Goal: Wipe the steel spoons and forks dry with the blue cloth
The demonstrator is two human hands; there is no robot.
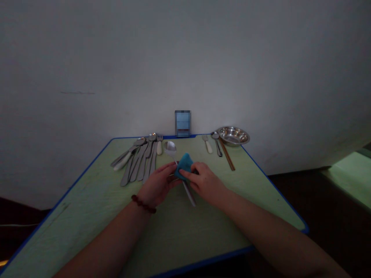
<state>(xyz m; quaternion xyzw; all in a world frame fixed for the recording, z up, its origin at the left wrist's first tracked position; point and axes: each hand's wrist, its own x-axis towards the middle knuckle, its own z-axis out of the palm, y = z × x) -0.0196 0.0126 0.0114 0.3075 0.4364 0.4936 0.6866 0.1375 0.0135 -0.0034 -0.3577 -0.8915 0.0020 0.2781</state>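
My left hand (pixel 158 183), with a bead bracelet on its wrist, is closed on the handle of a metal spoon (pixel 171 148). The spoon's bowl points away from me and the end of its handle sticks out toward me under my hands. My right hand (pixel 204 181) pinches a folded teal cloth (pixel 184 165) and presses it round the spoon's handle. Both hands hover over the middle of a pale green table (pixel 179 224) with a blue edge.
Several metal spoons, knives and a fork (pixel 139 158) lie in a row at the back left. At the back right lie a white-handled utensil (pixel 208 144), a small spoon (pixel 216 142), brown chopsticks (pixel 227 155) and a steel bowl (pixel 233 135). A blurred blue card (pixel 182 123) leans on the wall.
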